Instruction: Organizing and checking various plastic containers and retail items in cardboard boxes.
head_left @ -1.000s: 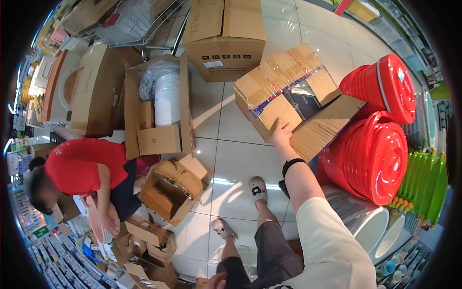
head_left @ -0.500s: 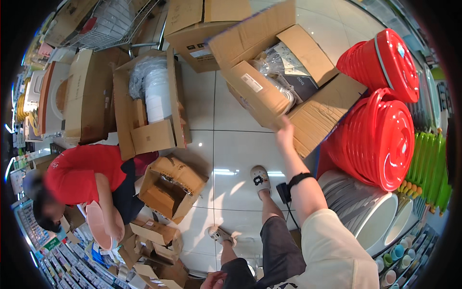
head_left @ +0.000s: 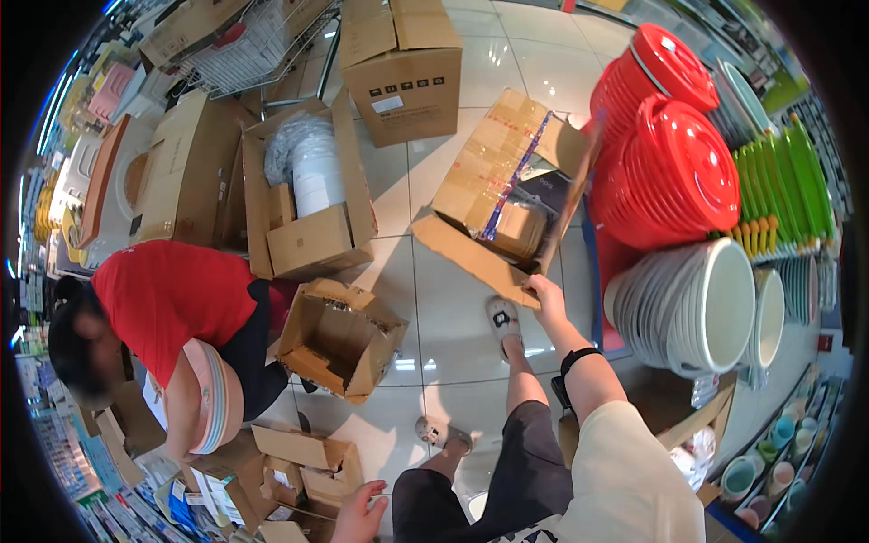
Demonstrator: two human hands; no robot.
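Note:
My right hand [head_left: 546, 297] grips the near corner of a flap on an opened cardboard box [head_left: 489, 163], its thumb and fingers closed over the edge. Inside this box lie a small brown carton [head_left: 518, 233] and a dark package [head_left: 546, 192], partly hidden by the flaps. Blue-edged tape runs along the box's raised side. Low in the picture, my left hand [head_left: 362, 514] hangs beside my thigh with its fingers apart, holding nothing.
Red buckets [head_left: 665, 172] and pale buckets [head_left: 683, 308] lie stacked at the right. A box with a white wrapped roll [head_left: 317, 181], a closed carton [head_left: 403, 81] and an opened carton [head_left: 339, 339] stand leftward. A co-worker in red [head_left: 176, 299] holds stacked basins [head_left: 213, 398].
The cardboard box has turned and its flaps have shifted; my right hand now grips a flap corner, lower in view. More of my left hand shows. The co-worker's basins have tilted.

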